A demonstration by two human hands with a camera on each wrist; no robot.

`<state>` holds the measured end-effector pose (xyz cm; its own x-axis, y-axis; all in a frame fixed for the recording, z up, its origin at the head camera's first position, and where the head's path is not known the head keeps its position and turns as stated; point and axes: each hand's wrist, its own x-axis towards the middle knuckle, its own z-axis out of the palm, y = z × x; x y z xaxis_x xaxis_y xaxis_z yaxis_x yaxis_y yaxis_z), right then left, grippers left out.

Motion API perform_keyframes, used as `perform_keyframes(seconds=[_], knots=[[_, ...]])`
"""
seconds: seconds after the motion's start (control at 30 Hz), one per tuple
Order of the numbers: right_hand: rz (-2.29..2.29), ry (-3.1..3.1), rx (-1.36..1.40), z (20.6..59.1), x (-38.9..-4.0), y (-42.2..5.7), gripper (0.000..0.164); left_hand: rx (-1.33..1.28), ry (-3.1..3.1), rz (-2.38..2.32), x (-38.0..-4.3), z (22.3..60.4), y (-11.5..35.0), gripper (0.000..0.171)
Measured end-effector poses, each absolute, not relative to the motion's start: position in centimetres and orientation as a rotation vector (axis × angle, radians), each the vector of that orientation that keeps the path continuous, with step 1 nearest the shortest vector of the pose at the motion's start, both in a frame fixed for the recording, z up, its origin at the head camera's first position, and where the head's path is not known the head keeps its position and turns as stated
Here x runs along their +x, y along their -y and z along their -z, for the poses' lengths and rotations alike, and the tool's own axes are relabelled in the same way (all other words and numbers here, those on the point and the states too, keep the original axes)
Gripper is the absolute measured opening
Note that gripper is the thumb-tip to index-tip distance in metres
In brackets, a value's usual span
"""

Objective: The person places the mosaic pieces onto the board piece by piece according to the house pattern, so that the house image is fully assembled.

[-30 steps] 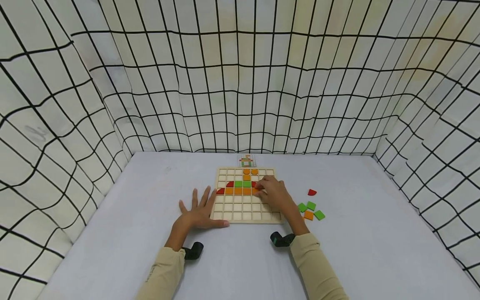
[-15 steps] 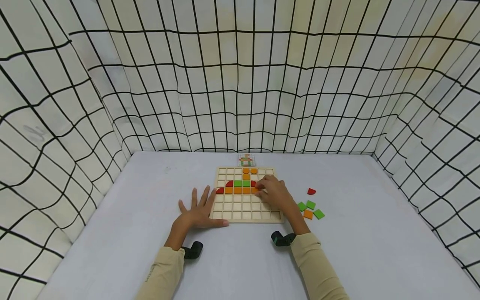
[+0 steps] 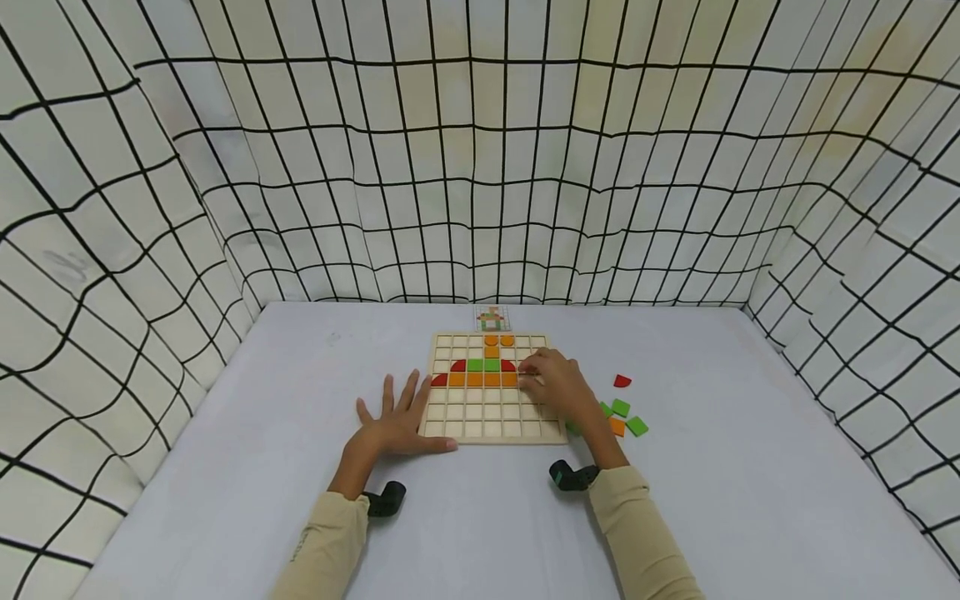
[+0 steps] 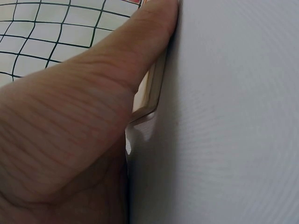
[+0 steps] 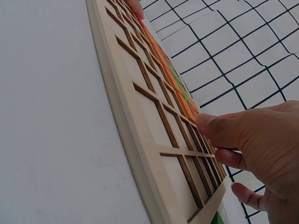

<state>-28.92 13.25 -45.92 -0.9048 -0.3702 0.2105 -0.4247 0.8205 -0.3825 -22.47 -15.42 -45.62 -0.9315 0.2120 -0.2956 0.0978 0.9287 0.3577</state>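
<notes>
A wooden grid board (image 3: 487, 429) lies on the white table. Coloured tiles fill some of its cells: a row of several orange squares (image 3: 474, 380), two green squares (image 3: 483, 365), red quarter-circles (image 3: 459, 367) and two orange discs (image 3: 507, 341). My left hand (image 3: 393, 429) rests spread at the board's left edge, its thumb (image 4: 140, 37) along the front corner. Over the right part of the board is my right hand (image 3: 558, 387), thumb (image 5: 208, 123) and forefinger apart in the head view beside the last orange square. No piece shows between them.
Right of the board lie a loose red quarter-circle (image 3: 622, 381), several green squares (image 3: 637, 426) and an orange square (image 3: 617, 427), partly behind my right forearm. A small pattern card (image 3: 492, 318) lies behind the board. Black-gridded white walls (image 3: 480, 167) enclose the table's back and sides.
My right hand has shifted slightly right, off the rightmost orange square and the red quarter-circle above it, which now show fully. My left hand stays in place.
</notes>
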Motion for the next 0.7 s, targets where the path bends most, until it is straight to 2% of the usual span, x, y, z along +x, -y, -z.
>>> perform_keyframes(seconds=[0.4,0.7], knots=[[-0.626,2.874,0.483,45.5,-29.0,-16.0,0.021,0.227,-2.765,-0.503,-22.5,46.0,15.4,0.122],[-0.587,2.847,0.122,44.8,-28.4,-19.1,0.021,0.226,-2.767,-0.500,-22.6,45.9,15.5,0.122]])
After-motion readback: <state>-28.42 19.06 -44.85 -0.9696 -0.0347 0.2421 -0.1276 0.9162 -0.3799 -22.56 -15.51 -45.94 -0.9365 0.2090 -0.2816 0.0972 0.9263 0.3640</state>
